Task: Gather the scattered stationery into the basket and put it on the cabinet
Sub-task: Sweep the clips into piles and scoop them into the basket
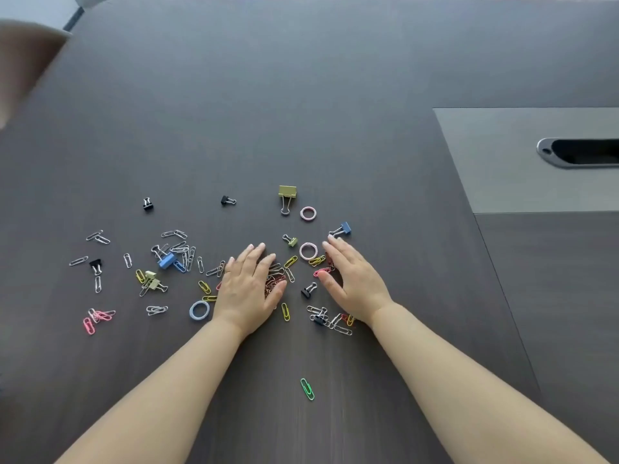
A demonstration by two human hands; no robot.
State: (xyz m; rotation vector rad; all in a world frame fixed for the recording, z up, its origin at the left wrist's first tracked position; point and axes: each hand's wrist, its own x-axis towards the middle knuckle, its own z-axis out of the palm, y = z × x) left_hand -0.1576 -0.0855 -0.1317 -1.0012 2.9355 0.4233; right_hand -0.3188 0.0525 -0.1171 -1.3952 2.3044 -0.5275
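Note:
Several paper clips, binder clips and small rings lie scattered across the dark table. My left hand lies flat with straight fingers on a heap of clips at the centre. My right hand rests open on its edge just right of that heap, fingers straight. An olive binder clip, a blue binder clip and two pink rings lie beyond my fingers. A blue ring sits left of my left wrist. A green paper clip lies alone between my forearms. No basket is clearly in view.
A grey inset panel with a dark cable slot occupies the table's right side. A blurred tan object shows at the upper left edge. More clips spread out to the left, around a blue binder clip.

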